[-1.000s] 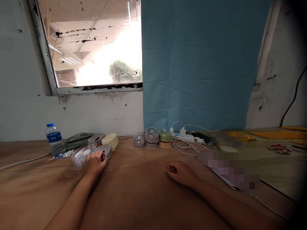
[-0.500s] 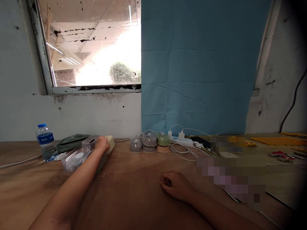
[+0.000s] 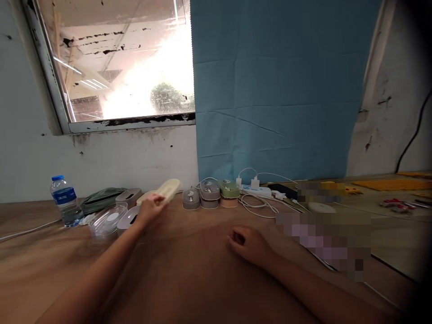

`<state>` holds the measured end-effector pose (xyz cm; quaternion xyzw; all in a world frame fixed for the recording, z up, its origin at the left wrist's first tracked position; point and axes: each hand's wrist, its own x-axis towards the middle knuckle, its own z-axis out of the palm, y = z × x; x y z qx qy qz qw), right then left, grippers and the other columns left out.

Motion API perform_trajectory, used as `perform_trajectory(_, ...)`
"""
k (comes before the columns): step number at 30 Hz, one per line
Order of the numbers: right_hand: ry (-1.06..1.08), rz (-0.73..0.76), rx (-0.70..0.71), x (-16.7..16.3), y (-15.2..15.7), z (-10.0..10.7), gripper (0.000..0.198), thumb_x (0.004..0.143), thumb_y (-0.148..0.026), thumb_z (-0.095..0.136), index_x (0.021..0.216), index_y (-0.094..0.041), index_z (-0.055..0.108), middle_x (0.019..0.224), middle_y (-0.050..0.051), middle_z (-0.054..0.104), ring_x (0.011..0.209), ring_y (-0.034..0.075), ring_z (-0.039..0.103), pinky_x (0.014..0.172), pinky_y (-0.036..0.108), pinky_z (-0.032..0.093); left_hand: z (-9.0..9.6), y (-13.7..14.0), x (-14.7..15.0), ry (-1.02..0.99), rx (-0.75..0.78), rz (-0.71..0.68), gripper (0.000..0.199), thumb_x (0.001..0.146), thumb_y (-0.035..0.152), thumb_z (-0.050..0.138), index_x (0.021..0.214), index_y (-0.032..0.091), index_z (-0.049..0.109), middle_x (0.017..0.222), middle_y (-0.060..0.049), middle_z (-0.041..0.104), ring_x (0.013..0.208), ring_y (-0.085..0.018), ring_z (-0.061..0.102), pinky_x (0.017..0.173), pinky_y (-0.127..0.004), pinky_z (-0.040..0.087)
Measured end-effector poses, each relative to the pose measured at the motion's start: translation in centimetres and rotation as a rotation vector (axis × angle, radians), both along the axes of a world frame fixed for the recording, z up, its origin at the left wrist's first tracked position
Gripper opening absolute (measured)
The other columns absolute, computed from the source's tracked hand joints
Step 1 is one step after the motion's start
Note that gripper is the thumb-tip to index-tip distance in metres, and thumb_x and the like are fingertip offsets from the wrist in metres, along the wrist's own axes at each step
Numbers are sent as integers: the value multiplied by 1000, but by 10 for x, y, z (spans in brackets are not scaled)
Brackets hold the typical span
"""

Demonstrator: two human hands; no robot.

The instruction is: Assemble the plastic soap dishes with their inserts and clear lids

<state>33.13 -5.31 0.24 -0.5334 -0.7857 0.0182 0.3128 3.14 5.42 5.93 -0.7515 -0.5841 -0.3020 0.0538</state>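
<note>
My left hand (image 3: 151, 209) pinches a cream, oval, shallow tray (image 3: 170, 189) by its near end and holds it tilted above the table. More cream pieces (image 3: 146, 197) lie behind that hand, partly hidden by it. Beside the wrist are a grey-lilac oval container (image 3: 124, 221) and clear plastic containers or lids (image 3: 107, 220). My right hand (image 3: 249, 243) rests on the brown table (image 3: 195, 270), its fingers curled into a loose fist with nothing visible inside.
Stacked small lidded boxes (image 3: 209, 193) in grey, green and peach stand along the wall. A water bottle (image 3: 64, 200) and a green pouch (image 3: 103, 199) are at the left. On the right lie a power strip (image 3: 258, 191) with white cables (image 3: 256, 206) and a blurred-out patch (image 3: 324, 243).
My left hand has lifted a cream tray up from the cream stack and moved it to the right. My right hand stays nearly in place. The view has shifted slightly.
</note>
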Motion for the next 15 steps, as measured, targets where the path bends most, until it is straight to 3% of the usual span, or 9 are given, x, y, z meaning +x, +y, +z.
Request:
perform_trajectory(3, 29, 15, 61, -2, -3, 4, 14, 76, -25, 44, 63, -19, 44, 63, 0, 50, 59, 13, 47, 56, 23, 36, -22, -56, 17, -109, -157, -472, 20, 72, 31, 55, 85, 20, 65, 91, -2, 62, 83, -15, 57, 75, -23, 43)
perform_trajectory(6, 34, 73, 98, -6, -7, 8, 8, 73, -24, 48, 68, -19, 45, 68, 1, 51, 64, 15, 48, 63, 25, 38, -38, -89, 23, -33, -392, -711, 17, 68, 25, 60, 84, 22, 65, 91, -1, 61, 79, -14, 57, 69, -22, 44)
perform_trajectory(9, -10, 201, 64, -9, -12, 11, 3, 71, -21, 51, 72, -19, 49, 72, 2, 53, 68, 16, 49, 65, 27, 39, -43, -97, 23, 13, -451, -787, 18, 67, 23, 60, 84, 22, 65, 93, -2, 60, 78, -14, 56, 70, -21, 44)
perform_trajectory(12, -83, 343, -36, -10, -17, 13, 15, 69, -19, 54, 84, -20, 55, 84, 3, 55, 79, 17, 51, 72, 27, 40, -38, -95, 19, 37, -415, -842, 25, 67, 27, 61, 91, 23, 63, 97, -3, 58, 84, -15, 55, 76, -23, 44)
perform_trajectory(15, -106, 424, -110, -11, -19, 13, 29, 67, -21, 59, 96, -23, 56, 97, 4, 52, 90, 18, 50, 81, 29, 39, -31, -85, 7, -3, -255, -726, 29, 74, 31, 54, 101, 22, 58, 104, -5, 55, 94, -18, 52, 85, -28, 40)
